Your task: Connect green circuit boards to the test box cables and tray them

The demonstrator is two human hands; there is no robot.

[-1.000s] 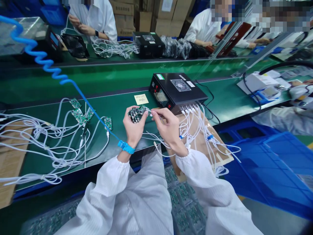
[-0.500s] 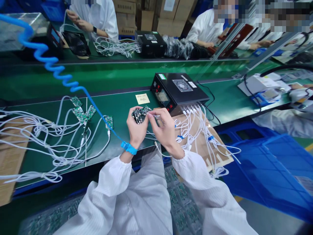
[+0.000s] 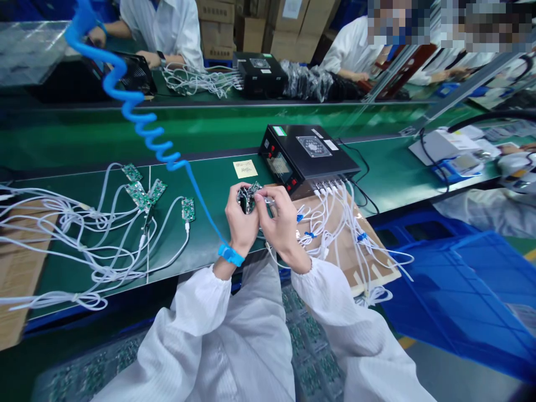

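Gathered in front of me over the bench edge, my left hand [image 3: 243, 223] is closed around a small bunch of green circuit boards [image 3: 248, 195]. My right hand [image 3: 278, 220] meets it from the right, thumb and forefinger pinched at the boards' edge. A small pale piece shows among the right fingers, too hidden to name. A blue wrist strap [image 3: 231, 255] on my left wrist joins a coiled blue cord [image 3: 153, 134]. White cables [image 3: 324, 215] lie beside and beneath my right hand.
Behind my hands stands a black test box [image 3: 310, 156], cables plugged into its front. A yellow note [image 3: 245, 168] lies beside it. At left, several circuit boards [image 3: 138, 195] lie among white cables [image 3: 113, 268]. Blue bins [image 3: 469, 290] stand at right. Co-workers sit across the bench.
Both hands stay together at the boards; my left hand has shifted slightly right. The coiled cord has swung right. Across the bench, a co-worker's hands have moved apart.
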